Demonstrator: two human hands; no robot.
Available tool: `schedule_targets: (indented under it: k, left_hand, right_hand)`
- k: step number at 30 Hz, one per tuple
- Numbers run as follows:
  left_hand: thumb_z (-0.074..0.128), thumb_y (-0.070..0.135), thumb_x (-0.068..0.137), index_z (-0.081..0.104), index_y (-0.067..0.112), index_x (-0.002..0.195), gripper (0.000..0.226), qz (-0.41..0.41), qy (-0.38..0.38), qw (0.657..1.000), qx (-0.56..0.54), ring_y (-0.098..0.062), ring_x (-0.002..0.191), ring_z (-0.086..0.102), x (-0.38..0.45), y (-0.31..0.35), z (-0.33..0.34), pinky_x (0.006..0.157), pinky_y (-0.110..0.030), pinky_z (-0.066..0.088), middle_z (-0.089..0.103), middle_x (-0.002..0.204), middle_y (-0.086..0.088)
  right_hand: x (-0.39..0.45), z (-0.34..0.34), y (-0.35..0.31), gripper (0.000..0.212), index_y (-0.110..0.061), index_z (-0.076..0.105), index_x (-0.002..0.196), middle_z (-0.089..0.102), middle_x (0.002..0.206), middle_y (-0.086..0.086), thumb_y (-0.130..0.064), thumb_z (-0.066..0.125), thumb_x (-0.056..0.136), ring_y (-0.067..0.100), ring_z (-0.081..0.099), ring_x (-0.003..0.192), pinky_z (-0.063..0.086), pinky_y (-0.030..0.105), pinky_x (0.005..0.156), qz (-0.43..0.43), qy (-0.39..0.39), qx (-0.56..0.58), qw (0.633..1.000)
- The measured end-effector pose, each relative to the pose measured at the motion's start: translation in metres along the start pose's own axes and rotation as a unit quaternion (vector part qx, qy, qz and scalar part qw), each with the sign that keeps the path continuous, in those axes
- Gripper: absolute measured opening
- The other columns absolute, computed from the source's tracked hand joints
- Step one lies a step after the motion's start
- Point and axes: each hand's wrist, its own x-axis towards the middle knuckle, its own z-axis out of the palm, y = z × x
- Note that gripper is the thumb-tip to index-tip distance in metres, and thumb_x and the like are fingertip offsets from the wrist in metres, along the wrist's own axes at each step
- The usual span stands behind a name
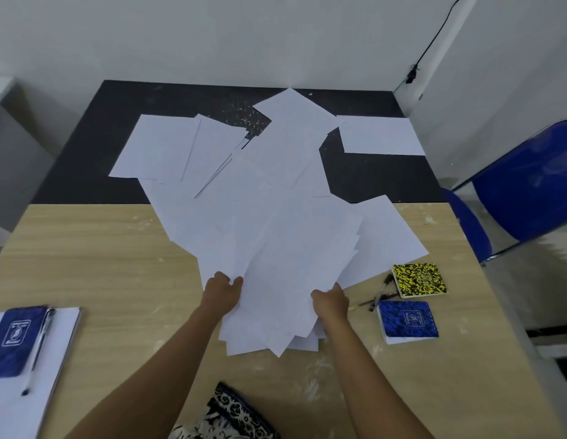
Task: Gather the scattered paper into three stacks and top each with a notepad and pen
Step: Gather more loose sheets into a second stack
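Paper (pixel 275 217) fanned across the desk (pixel 101 264) — loose bundle gripped at its near edge by left hand (pixel 221 294) and right hand (pixel 331 301), long axis running away from both, remaining sheets lying beyond.

Both forearms bare, extended forward from bottom of the head view, converging slightly toward the hands.

Left hand (pixel 222 291): wrist straight, back of hand up, fingers curled over the left edge of the bundle of paper sheets (pixel 282 299); thumb tip visible on top of the sheets just right of the knuckles.

Right hand (pixel 331 301): back of hand up and turned slightly outward, fingers curled round the bundle's right edge, thumb on top pointing inward toward the left hand.

Hands level with each other, apart, bundle spanning the space between both grips.
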Motion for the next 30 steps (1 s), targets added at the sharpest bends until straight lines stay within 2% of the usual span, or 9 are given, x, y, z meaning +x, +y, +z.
schedule_targets:
  k: [2, 3, 4, 5, 8, 14, 20, 23, 30]
  left_hand:
    - [0.051, 0.033, 0.095, 0.036, 0.015, 0.064, 0.038, -0.003, -0.012, 1.0, -0.006, -0.043, 0.091, 0.059, -0.005, -0.004, -0.001, 0.073, -0.04, 0.049, 0.042, 0.064, -0.002]
    - [0.05, 0.032, 0.095, 0.03, 0.018, 0.063, 0.04, -0.003, -0.018, 1.0, -0.007, -0.035, 0.107, 0.048, -0.01, -0.005, -0.002, 0.075, -0.042, 0.049, 0.036, 0.062, 0.002]
    - [0.049, 0.032, 0.095, 0.029, 0.019, 0.064, 0.04, -0.005, -0.022, 1.0, -0.011, -0.011, 0.068, 0.033, -0.014, -0.005, -0.003, 0.07, -0.041, 0.047, 0.036, 0.063, 0.002]
    - [0.049, 0.032, 0.095, 0.032, 0.017, 0.066, 0.037, -0.011, -0.03, 0.999, -0.02, -0.023, 0.064, 0.049, -0.018, -0.006, -0.004, 0.064, -0.037, 0.042, 0.04, 0.065, 0.0]
    - [0.051, 0.033, 0.093, 0.043, 0.011, 0.083, 0.026, -0.022, -0.058, 0.997, -0.042, -0.032, 0.088, 0.06, -0.023, -0.015, -0.006, 0.065, -0.031, 0.036, 0.061, 0.092, -0.02]
    - [0.065, 0.031, 0.088, 0.043, 0.002, 0.128, 0.054, -0.036, -0.018, 0.997, -0.071, -0.034, 0.112, 0.053, -0.038, -0.023, -0.015, 0.091, -0.038, 0.046, 0.043, 0.13, -0.017]
    - [0.069, 0.055, 0.073, 0.058, 0.004, 0.118, 0.069, -0.041, -0.052, 0.979, -0.193, -0.026, 0.095, 0.065, -0.033, -0.037, -0.033, 0.08, -0.037, 0.055, 0.064, 0.116, -0.009]
    - [0.07, 0.025, 0.087, 0.063, 0.0, 0.112, 0.036, -0.041, -0.112, 0.955, -0.271, -0.032, 0.095, 0.067, -0.039, -0.033, -0.047, 0.082, -0.042, 0.055, 0.068, 0.111, -0.015]
    - [0.074, 0.006, 0.081, 0.061, 0.001, 0.118, 0.039, -0.03, -0.168, 0.944, -0.281, -0.035, 0.1, 0.066, -0.044, -0.048, -0.075, 0.088, -0.049, 0.053, 0.068, 0.113, -0.016]
  right_hand:
    - [-0.005, -0.001, 0.004, 0.036, -0.004, 0.051, 0.123, 0.06, 0.116, 0.014, -0.009, 0.053, 0.087, 0.023, 0.054, 0.085, 0.041, 0.026, 0.068, 0.0, -0.004, 0.008, 1.0]
    - [-0.007, -0.001, 0.006, 0.038, -0.004, 0.049, 0.125, 0.061, 0.118, 0.014, -0.008, 0.054, 0.087, 0.023, 0.053, 0.086, 0.041, 0.025, 0.069, 0.001, -0.003, 0.02, 1.0]
    - [-0.009, -0.002, 0.009, 0.042, -0.004, 0.045, 0.128, 0.059, 0.122, 0.013, -0.007, 0.055, 0.087, 0.024, 0.054, 0.089, 0.041, 0.026, 0.072, 0.008, -0.004, 0.038, 0.999]
    - [-0.013, -0.002, 0.011, 0.049, -0.004, 0.04, 0.133, 0.055, 0.127, 0.014, -0.007, 0.056, 0.087, 0.027, 0.055, 0.097, 0.043, 0.027, 0.077, 0.017, -0.003, 0.062, 0.998]
    - [-0.021, -0.001, 0.016, 0.066, -0.003, 0.025, 0.143, 0.043, 0.141, 0.015, -0.006, 0.058, 0.086, 0.032, 0.048, 0.121, 0.042, 0.034, 0.094, 0.037, 0.013, 0.103, 0.994]
    - [-0.027, -0.003, 0.024, 0.038, 0.003, 0.056, 0.121, 0.061, 0.119, 0.017, 0.004, 0.064, 0.084, 0.03, 0.058, 0.098, 0.05, 0.04, 0.088, 0.082, -0.066, 0.188, 0.977]
    - [-0.033, -0.01, 0.032, 0.03, 0.003, 0.062, 0.111, 0.065, 0.117, 0.019, 0.004, 0.067, 0.081, 0.036, 0.062, 0.103, 0.05, 0.053, 0.094, 0.072, -0.127, 0.201, 0.969]
    - [-0.042, -0.01, 0.036, 0.024, -0.004, 0.065, 0.105, 0.067, 0.113, 0.016, 0.006, 0.065, 0.083, 0.035, 0.064, 0.101, 0.05, 0.052, 0.093, 0.052, -0.151, 0.205, 0.966]
    - [-0.066, 0.006, 0.039, 0.031, -0.014, 0.063, 0.104, 0.068, 0.107, 0.011, 0.009, 0.064, 0.083, 0.036, 0.062, 0.103, 0.048, 0.054, 0.095, 0.007, -0.221, 0.222, 0.95]
